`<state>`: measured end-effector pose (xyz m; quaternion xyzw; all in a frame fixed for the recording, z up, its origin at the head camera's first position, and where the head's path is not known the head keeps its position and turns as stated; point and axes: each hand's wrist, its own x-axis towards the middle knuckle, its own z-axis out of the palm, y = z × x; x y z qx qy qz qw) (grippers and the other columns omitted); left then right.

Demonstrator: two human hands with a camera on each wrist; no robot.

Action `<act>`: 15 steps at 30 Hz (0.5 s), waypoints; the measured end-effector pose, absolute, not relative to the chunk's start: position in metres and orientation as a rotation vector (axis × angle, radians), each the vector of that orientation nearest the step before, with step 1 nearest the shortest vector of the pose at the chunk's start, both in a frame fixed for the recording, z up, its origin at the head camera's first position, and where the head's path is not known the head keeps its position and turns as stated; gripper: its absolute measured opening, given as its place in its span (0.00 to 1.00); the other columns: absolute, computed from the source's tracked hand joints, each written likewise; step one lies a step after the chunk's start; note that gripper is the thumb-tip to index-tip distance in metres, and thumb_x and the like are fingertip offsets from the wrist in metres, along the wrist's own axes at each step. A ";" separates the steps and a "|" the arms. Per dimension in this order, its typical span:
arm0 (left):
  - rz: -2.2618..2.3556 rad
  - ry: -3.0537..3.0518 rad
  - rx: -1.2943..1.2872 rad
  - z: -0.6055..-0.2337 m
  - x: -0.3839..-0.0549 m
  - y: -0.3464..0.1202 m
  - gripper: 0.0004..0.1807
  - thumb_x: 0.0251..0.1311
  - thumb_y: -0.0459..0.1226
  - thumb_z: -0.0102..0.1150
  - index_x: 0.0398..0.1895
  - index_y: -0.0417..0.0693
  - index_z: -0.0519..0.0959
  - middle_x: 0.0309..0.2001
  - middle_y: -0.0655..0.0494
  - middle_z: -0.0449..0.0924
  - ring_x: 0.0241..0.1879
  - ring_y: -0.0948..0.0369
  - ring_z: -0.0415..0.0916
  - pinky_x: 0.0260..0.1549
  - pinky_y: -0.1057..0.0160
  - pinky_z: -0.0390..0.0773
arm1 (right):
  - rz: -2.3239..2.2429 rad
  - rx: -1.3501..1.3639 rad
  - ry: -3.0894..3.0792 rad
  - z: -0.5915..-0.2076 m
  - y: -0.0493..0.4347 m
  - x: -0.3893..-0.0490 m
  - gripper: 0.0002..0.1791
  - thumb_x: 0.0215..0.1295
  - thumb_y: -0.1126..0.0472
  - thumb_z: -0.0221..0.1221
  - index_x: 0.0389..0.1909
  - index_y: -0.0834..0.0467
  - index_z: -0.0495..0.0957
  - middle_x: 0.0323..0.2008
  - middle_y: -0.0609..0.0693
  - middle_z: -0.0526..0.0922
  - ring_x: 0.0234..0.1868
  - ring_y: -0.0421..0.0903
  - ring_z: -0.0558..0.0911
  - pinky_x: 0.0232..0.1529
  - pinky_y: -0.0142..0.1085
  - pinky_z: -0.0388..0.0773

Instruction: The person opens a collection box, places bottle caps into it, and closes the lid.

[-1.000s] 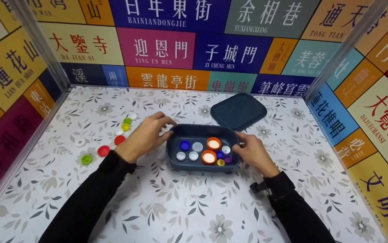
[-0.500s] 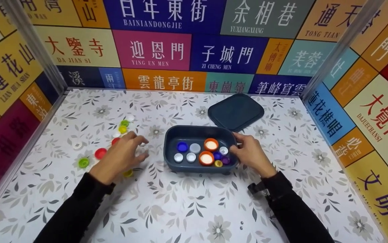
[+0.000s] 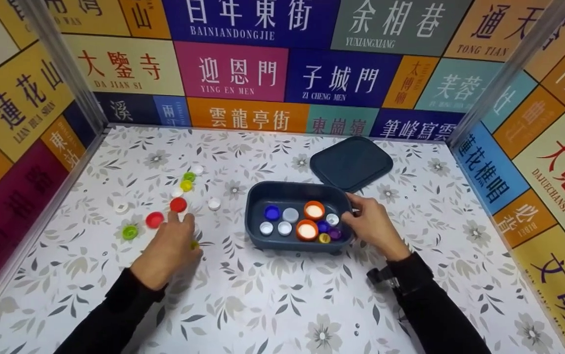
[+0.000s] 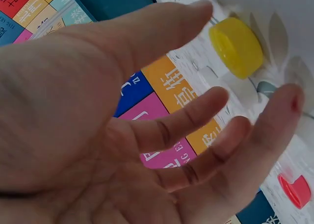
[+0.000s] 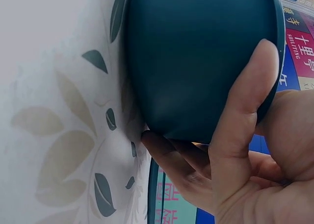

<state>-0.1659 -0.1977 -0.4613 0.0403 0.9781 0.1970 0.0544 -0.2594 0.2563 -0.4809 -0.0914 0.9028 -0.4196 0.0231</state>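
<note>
Largest is the flower-patterned tabletop, and about midway between its left and right edges stands the dark blue box, upright and uncovered. Its lid lies flat behind it, toward the far edge. The person's right grip grasps the right end of the box, thumb against the wall. The left grip is what has just changed: a second ago it was at the box's left end, and now it is down among the loose caps on the tabletop's left side. It is released, fingers spread, with a yellow cap near the thumb; it seems untouched, though the head view hides most of it, so contact is hard to rule out. The right grip alone now steadies the box, and I judge that the work has turned to the caps outside it. Two red caps lie by the left fingertips, with green caps and white caps strewn toward the left and far edges. Inside the box, two orange caps outsize the blue cap, and a small gold cap sits at the near right.
</note>
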 end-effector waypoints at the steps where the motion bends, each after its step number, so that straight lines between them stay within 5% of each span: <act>1: 0.589 2.958 0.121 -0.461 -0.167 -0.197 0.23 0.63 0.28 0.79 0.56 0.29 0.77 0.54 0.26 0.78 0.39 0.44 0.81 0.46 0.43 0.92 | -1.296 -0.283 2.795 -0.481 0.256 -0.259 0.37 0.74 0.68 0.64 0.84 0.64 0.76 0.68 0.68 0.90 0.53 0.53 0.93 0.41 0.22 0.85; 5: 0.587 2.949 0.167 -0.463 -0.170 -0.196 0.23 0.65 0.23 0.74 0.61 0.26 0.78 0.52 0.28 0.80 0.41 0.45 0.84 0.47 0.44 0.93 | -1.294 -0.275 2.790 -0.482 0.257 -0.258 0.37 0.74 0.68 0.64 0.84 0.64 0.75 0.68 0.68 0.90 0.55 0.55 0.94 0.43 0.22 0.85; 15: 0.677 3.025 0.296 -0.470 -0.182 -0.191 0.13 0.66 0.21 0.69 0.51 0.33 0.81 0.44 0.36 0.84 0.44 0.42 0.86 0.47 0.42 0.92 | -1.311 -0.280 2.796 -0.481 0.256 -0.259 0.37 0.73 0.69 0.64 0.84 0.62 0.76 0.69 0.67 0.89 0.57 0.57 0.94 0.41 0.22 0.85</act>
